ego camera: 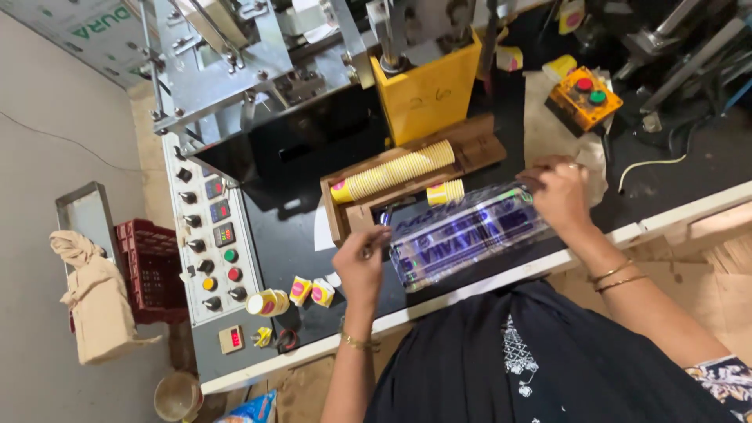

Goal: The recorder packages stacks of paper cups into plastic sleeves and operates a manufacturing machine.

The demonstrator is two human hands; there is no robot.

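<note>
A long clear plastic sleeve (470, 233) with blue print stretches between my hands over the dark machine table. My left hand (360, 262) pinches the sleeve's open near end. My right hand (560, 194) grips its far end. Just behind the sleeve, a long stack of yellow paper cups (395, 171) lies on its side in a wooden trough (338, 223). A short stack of yellow cups (446, 191) lies beside it, close to the sleeve.
A control panel (213, 243) with knobs and coloured buttons stands at left, with loose yellow cups (268, 302) and small cups (312, 291) near it. Behind are a yellow machine block (427, 90), an orange button box (585, 98) and a red crate (153, 270).
</note>
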